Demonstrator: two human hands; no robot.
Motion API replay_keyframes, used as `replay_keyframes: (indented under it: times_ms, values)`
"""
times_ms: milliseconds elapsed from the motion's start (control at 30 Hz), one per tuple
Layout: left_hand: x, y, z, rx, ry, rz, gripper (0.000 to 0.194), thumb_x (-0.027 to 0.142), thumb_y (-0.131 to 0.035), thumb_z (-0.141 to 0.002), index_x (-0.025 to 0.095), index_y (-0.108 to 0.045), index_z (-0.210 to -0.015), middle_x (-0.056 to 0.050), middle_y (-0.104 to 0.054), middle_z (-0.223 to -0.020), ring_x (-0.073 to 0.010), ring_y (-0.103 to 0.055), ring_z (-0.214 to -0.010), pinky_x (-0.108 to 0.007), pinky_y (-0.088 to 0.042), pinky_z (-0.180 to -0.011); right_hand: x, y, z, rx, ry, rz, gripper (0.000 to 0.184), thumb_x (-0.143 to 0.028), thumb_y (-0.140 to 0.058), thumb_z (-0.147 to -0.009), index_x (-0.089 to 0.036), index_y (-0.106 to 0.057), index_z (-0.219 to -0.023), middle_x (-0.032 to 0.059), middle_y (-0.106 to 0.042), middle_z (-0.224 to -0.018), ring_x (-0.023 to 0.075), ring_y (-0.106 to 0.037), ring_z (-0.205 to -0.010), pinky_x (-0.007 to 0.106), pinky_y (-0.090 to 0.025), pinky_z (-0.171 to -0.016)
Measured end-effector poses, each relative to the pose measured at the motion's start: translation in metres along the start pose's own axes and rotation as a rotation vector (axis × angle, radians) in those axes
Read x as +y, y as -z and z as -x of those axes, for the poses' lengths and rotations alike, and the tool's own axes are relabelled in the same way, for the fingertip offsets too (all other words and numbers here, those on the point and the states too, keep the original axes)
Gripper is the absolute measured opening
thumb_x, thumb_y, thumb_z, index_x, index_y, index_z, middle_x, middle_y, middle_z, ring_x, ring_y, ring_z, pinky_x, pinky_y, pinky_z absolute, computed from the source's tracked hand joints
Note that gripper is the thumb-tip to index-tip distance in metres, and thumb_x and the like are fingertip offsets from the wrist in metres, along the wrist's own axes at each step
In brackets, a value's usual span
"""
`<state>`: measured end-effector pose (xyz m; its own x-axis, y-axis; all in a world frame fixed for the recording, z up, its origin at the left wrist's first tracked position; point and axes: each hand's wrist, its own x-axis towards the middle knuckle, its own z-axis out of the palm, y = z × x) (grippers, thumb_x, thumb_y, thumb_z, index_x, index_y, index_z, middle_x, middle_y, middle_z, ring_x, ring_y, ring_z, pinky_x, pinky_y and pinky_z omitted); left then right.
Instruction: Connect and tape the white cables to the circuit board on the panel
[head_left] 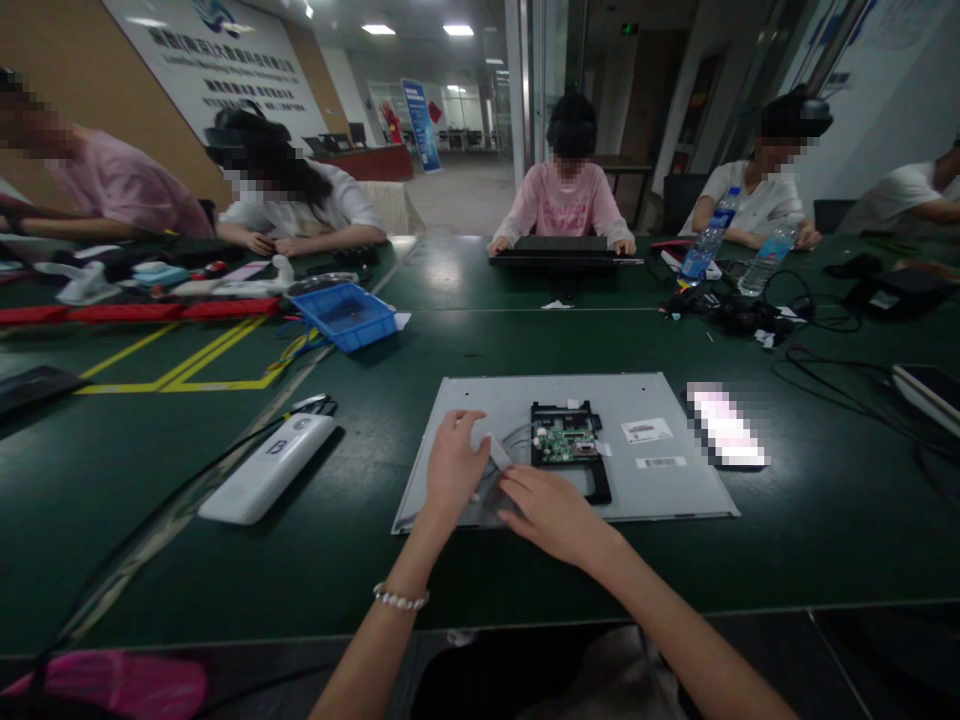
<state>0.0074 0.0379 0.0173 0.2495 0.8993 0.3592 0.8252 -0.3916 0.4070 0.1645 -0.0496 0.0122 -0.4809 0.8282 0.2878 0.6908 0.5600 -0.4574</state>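
A grey metal panel (660, 400) lies flat on the dark green table (480, 340) in front of me. A black frame holds a small green circuit board (564, 442) near its middle, with grey wires running off to the left. My left hand (452, 468) rests on the panel's left part, fingers curled round a small white piece (499, 452). My right hand (546, 510) lies beside it, fingers pressed down on a silvery strip by the wires.
A white power bank (267, 468) with a black cable lies to the left. A blue bin (348, 316) stands further back left. A phone (726, 428) lies right of the panel. Bottles (703, 248), cables and several seated people line the far side.
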Motion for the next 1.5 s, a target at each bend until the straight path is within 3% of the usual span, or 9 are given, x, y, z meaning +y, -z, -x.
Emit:
replay_keyframes:
  times_ms: [133,300,500,733,933,1033,1233,1333,1500]
  values:
    - [0.014,0.003,0.017,-0.081,-0.099,-0.156,0.020,0.018,-0.046,-0.084,0.019,-0.060,-0.098,-0.008,-0.061,-0.098,-0.0249,-0.056,-0.093,-0.037,-0.043,-0.085,0.001,-0.004,0.002,-0.006,0.004,-0.002,0.034,-0.024,-0.053,-0.085,-0.013,-0.052,-0.118,0.0137,-0.056,-0.123,0.0245,-0.051,-0.116,0.040,-0.044,-0.097]
    - [0.015,-0.005,0.034,-0.176,-0.126,-0.202,0.022,0.018,-0.044,-0.087,0.018,-0.061,-0.101,-0.009,-0.064,-0.105,-0.0254,-0.057,-0.099,-0.038,-0.042,-0.086,0.002,-0.010,0.006,-0.001,0.031,-0.008,0.040,-0.025,-0.054,-0.085,-0.011,-0.050,-0.122,0.0152,-0.052,-0.128,0.0244,-0.045,-0.122,0.040,-0.038,-0.104]
    - [0.021,-0.006,0.038,-0.170,-0.097,-0.225,0.020,0.022,-0.046,-0.087,0.020,-0.058,-0.103,-0.009,-0.064,-0.110,-0.0261,-0.056,-0.106,-0.040,-0.040,-0.085,-0.001,-0.007,0.019,0.011,0.016,0.001,0.041,-0.025,-0.050,-0.086,-0.014,-0.048,-0.126,0.0143,-0.049,-0.133,0.0246,-0.046,-0.122,0.042,-0.038,-0.104]
    - [0.026,-0.008,0.034,-0.228,-0.061,-0.228,0.025,0.022,-0.049,-0.085,0.016,-0.052,-0.109,-0.013,-0.065,-0.105,-0.0266,-0.061,-0.097,-0.037,-0.043,-0.083,-0.006,-0.009,0.032,-0.004,-0.016,0.020,0.055,-0.030,-0.056,-0.082,-0.012,-0.041,-0.132,0.0164,-0.042,-0.139,0.0270,-0.041,-0.127,0.043,-0.036,-0.105]
    - [0.016,-0.013,0.036,-0.193,-0.055,-0.148,0.034,0.021,-0.053,-0.082,0.018,-0.048,-0.115,-0.012,-0.061,-0.114,-0.0248,-0.058,-0.103,-0.036,-0.042,-0.089,-0.011,0.004,0.035,-0.006,-0.027,0.002,0.049,-0.030,-0.053,-0.084,-0.014,-0.045,-0.130,0.0140,-0.049,-0.133,0.0250,-0.046,-0.122,0.041,-0.039,-0.102]
    - [0.011,-0.015,0.036,-0.155,-0.062,-0.093,0.034,0.019,-0.055,-0.079,0.018,-0.049,-0.112,-0.011,-0.061,-0.113,-0.0251,-0.056,-0.106,-0.039,-0.042,-0.093,0.008,0.029,0.035,0.040,-0.056,-0.022,0.044,-0.028,-0.051,-0.086,-0.019,-0.047,-0.129,0.0104,-0.054,-0.129,0.0229,-0.050,-0.118,0.041,-0.042,-0.099]
    - [0.008,-0.015,0.034,-0.037,-0.136,0.063,0.026,0.015,-0.052,-0.079,0.019,-0.054,-0.105,-0.009,-0.053,-0.125,-0.0242,-0.049,-0.117,-0.042,-0.038,-0.101,0.093,0.071,0.004,0.172,-0.272,0.073,0.029,-0.022,-0.050,-0.084,-0.020,-0.062,-0.110,0.0090,-0.064,-0.112,0.0214,-0.058,-0.104,0.039,-0.044,-0.092]
    - [0.010,-0.011,0.033,0.013,-0.146,0.113,0.025,0.017,-0.048,-0.083,0.020,-0.054,-0.108,-0.009,-0.051,-0.126,-0.0231,-0.046,-0.119,-0.042,-0.037,-0.103,0.120,0.074,-0.014,0.136,-0.313,0.136,0.025,-0.023,-0.055,-0.081,-0.020,-0.065,-0.104,0.0088,-0.066,-0.106,0.0217,-0.059,-0.101,0.035,-0.044,-0.089]
    - [0.010,-0.006,0.033,0.045,-0.135,0.162,0.023,0.019,-0.044,-0.087,0.019,-0.054,-0.108,-0.008,-0.054,-0.120,-0.0207,-0.049,-0.115,-0.038,-0.038,-0.103,0.135,0.060,-0.027,0.033,-0.312,0.244,0.017,-0.021,-0.056,-0.082,-0.020,-0.069,-0.093,0.0092,-0.068,-0.098,0.0216,-0.061,-0.094,0.031,-0.044,-0.083]
